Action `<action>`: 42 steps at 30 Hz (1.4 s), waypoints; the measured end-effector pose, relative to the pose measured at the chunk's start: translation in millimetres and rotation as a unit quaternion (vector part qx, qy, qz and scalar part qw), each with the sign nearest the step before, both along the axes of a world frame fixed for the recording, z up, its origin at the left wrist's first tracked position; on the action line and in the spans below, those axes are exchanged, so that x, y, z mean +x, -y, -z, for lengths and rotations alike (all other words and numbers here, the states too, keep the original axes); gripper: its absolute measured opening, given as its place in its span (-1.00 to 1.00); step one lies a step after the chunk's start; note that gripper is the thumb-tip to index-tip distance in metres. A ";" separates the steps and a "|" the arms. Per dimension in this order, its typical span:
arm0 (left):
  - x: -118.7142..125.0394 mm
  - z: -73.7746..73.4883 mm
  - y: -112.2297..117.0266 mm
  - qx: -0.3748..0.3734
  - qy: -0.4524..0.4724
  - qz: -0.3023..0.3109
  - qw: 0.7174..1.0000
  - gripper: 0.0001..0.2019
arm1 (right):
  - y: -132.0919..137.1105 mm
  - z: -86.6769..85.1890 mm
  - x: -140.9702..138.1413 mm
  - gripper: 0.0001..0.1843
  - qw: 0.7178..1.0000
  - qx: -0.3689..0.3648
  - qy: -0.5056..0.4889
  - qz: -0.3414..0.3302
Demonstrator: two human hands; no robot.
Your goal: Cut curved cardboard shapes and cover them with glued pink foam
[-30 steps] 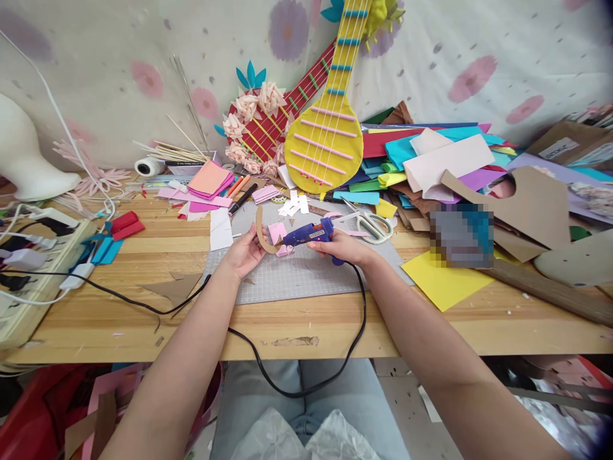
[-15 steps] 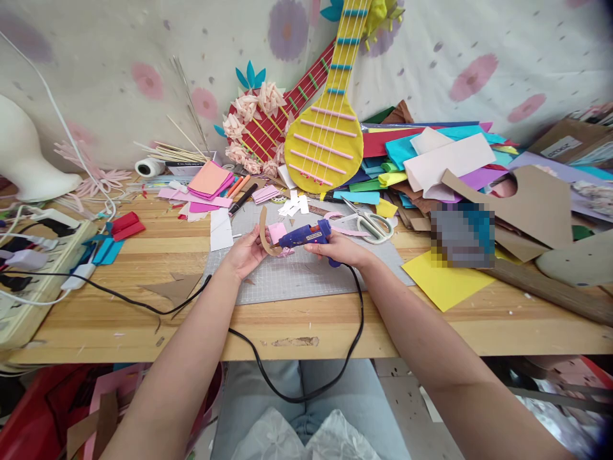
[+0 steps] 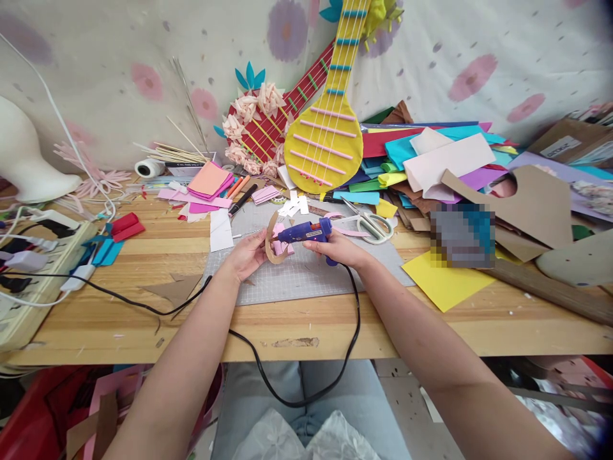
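Gripping a blue glue gun [image 3: 305,231] in the right hand [image 3: 336,248], left hand [image 3: 247,254] pinching a curled brown cardboard strip [image 3: 271,245].

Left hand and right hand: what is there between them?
Head view: the curved cardboard strip held by the left hand, a pink piece, and the nozzle of the glue gun in the right hand.

Blue glue gun [image 3: 306,231] w/ black cord [image 3: 297,404], brown card strip [image 3: 271,248], grey grid mat [image 3: 306,278], yellow sheet [image 3: 443,281].
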State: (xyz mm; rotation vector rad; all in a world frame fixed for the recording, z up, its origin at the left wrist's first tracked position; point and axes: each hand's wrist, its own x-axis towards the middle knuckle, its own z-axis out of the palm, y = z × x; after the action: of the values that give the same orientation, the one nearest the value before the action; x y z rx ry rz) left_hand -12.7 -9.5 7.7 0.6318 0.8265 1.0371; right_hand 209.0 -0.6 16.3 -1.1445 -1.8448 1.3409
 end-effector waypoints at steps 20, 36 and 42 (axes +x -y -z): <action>-2.5 3.3 -2.1 -0.013 -0.042 0.003 0.999 -0.80 | -14.8 14.1 1.0 -0.54 0.992 -0.018 -0.057 0.108; -3.9 3.2 -3.0 -0.023 -0.042 0.016 0.999 -0.78 | -14.6 13.7 -0.9 -0.52 0.986 -0.047 -0.070 0.146; -3.9 3.7 -3.3 -0.021 -0.042 0.012 0.999 -0.76 | -9.4 7.9 0.2 -0.54 0.995 -0.034 -0.049 0.086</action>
State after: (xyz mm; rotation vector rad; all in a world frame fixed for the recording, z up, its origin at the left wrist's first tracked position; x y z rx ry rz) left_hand -16.6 -6.2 4.0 0.6524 0.9102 0.9744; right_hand 209.2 8.8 8.4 -1.2194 -1.6047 1.3449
